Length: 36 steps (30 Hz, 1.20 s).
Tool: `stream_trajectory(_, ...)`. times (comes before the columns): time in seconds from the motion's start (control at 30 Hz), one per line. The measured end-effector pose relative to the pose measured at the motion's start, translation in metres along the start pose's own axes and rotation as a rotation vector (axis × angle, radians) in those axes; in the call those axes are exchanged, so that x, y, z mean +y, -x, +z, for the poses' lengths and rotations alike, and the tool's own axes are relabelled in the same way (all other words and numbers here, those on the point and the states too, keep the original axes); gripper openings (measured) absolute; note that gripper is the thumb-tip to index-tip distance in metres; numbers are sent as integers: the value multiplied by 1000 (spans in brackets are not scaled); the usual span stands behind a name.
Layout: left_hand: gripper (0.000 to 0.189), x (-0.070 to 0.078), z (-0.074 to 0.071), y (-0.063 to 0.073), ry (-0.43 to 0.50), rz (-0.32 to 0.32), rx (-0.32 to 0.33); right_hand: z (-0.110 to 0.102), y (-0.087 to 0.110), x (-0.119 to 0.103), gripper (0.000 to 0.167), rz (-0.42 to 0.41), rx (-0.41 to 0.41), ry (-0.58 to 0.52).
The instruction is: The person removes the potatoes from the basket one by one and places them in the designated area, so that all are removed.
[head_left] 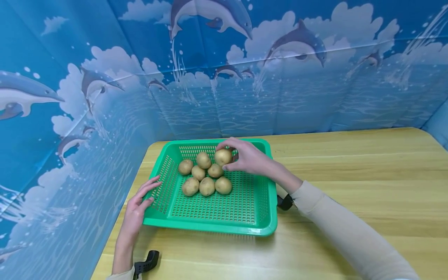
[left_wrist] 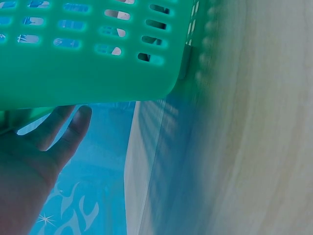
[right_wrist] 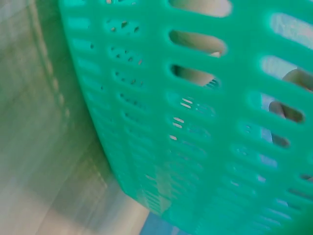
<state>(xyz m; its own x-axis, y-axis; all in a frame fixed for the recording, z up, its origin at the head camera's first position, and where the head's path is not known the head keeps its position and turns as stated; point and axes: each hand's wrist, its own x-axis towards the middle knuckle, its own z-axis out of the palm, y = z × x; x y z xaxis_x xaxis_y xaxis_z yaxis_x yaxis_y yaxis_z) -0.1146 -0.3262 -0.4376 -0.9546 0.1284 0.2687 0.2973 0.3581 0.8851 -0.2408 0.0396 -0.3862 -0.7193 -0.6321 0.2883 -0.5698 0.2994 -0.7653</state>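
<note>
A green plastic basket (head_left: 210, 226) with slotted walls holds several potatoes (head_left: 207, 186) grouped in its left and middle part. My right hand (head_left: 246, 156) reaches over the basket's right side and holds a potato (head_left: 223, 156) between thumb and fingers, at the back of the group. My left hand (head_left: 136, 208) rests at the basket's left rim, its fingers laid loosely over the edge. In the left wrist view, fingers (left_wrist: 73, 132) reach up to the green rim. The right wrist view is filled by the basket's slotted wall (right_wrist: 151, 122), which hides most of the right hand.
The basket stands on a light wooden table (head_left: 350, 175), close to its back left edge. A blue curtain (head_left: 245, 97) printed with dolphins hangs behind and to the left. Black wrist mounts (head_left: 147, 262) sit beneath each forearm.
</note>
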Motion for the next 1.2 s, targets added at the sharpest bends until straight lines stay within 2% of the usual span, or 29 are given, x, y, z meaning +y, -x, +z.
stream_trajectory(0.33,44,2,1,0,23,-6,0,-10,23,-8,52,-39,104,-64)
stream_trajectory(0.47,45,2,1,1,22,-6,3,-12,33,-12,53,-24,160,-113)
stream_trajectory(0.7,45,2,0,2,28,-8,9,-18,55,-38,52,13,280,-165)
stream_trajectory(0.9,43,2,1,2,32,-13,9,-27,70,-49,52,29,338,-178)
stream_trajectory(1.07,43,2,2,1,32,-13,9,-32,80,-45,53,6,377,-171)
stream_trajectory(1.2,43,3,2,1,32,-9,9,-36,89,-42,55,1,399,-124)
